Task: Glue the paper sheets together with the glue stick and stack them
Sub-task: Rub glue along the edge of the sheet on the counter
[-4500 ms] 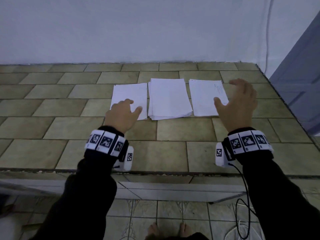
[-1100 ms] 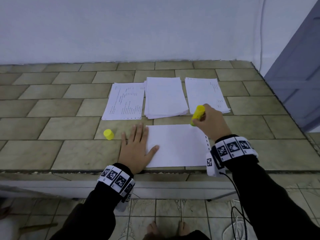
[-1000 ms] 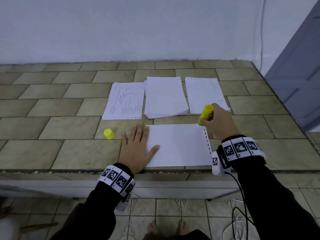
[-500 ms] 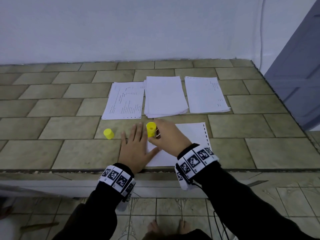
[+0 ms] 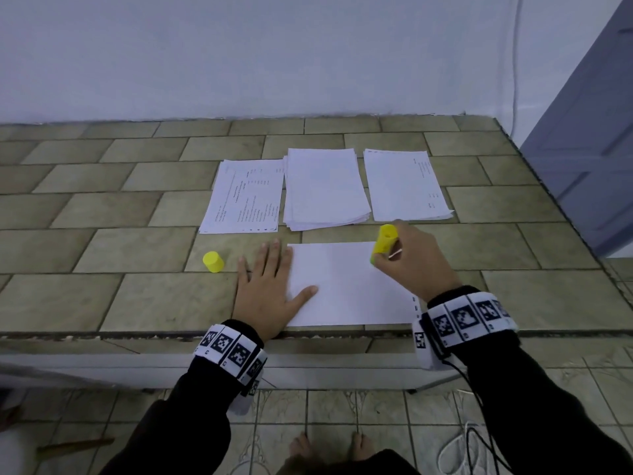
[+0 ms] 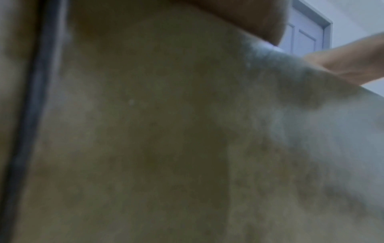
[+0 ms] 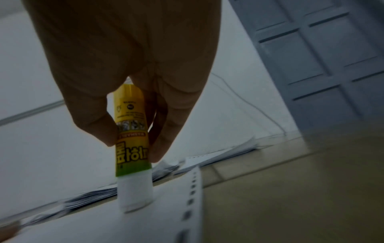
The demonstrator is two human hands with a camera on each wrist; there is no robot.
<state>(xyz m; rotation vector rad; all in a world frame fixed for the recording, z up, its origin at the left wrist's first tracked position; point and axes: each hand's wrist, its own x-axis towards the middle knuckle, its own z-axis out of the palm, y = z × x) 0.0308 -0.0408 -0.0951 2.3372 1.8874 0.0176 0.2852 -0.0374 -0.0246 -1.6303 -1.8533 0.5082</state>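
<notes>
A blank white sheet (image 5: 346, 286) lies at the near edge of the tiled counter. My left hand (image 5: 267, 289) lies flat with spread fingers on its left edge, thumb on the paper. My right hand (image 5: 407, 262) grips the yellow glue stick (image 5: 384, 240), tip down on the sheet's far right part. In the right wrist view the glue stick (image 7: 132, 136) stands upright with its white glue end touching the sheet (image 7: 145, 222). The yellow cap (image 5: 213, 261) stands on the tiles left of my left hand. The left wrist view is blurred against the counter.
Behind the sheet lie a printed sheet (image 5: 245, 197), a middle paper stack (image 5: 325, 188) and a right sheet (image 5: 406, 185). The counter edge (image 5: 137, 335) runs just before my wrists. A grey door (image 5: 589, 132) stands at the right, a white wall behind.
Half a second ago my right hand held the glue stick near the sheet's left end by my left hand; it has swept to the sheet's right part. The left hand has stayed put.
</notes>
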